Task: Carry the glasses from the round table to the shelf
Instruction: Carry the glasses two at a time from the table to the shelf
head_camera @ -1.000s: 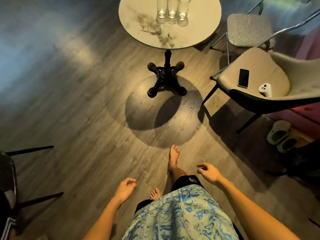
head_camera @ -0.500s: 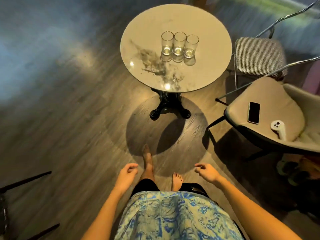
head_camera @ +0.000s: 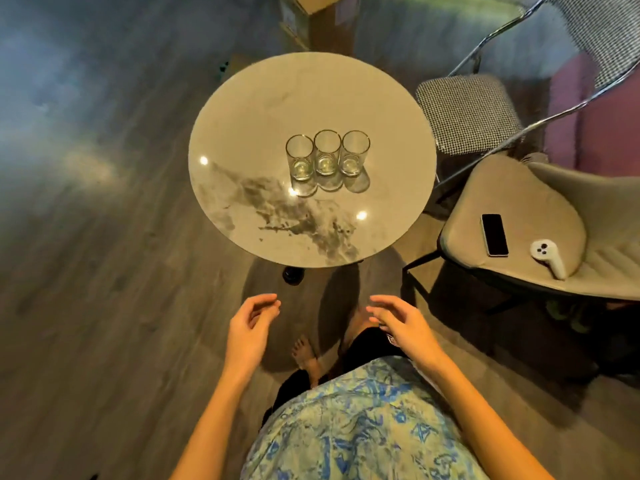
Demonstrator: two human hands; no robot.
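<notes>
Left hand: the left hand (head_camera: 251,327) hovers bare, fingers loosely curled, gripping nothing, just short of the table's 6 o'clock edge.
Right hand: the right hand (head_camera: 398,323) hangs at its 3 o'clock, fingers relaxed and parted, holding nothing.
Glasses: three clear glass tumblers (head_camera: 327,154) stand upright in a tight row near the centre of the round marble-patterned table (head_camera: 242,133), at 12 o'clock from both hands.
Chair: a beige cushioned chair (head_camera: 519,188) at the table's 4 o'clock carries a black phone (head_camera: 494,234) and a white controller (head_camera: 549,258), lying apart.
</notes>
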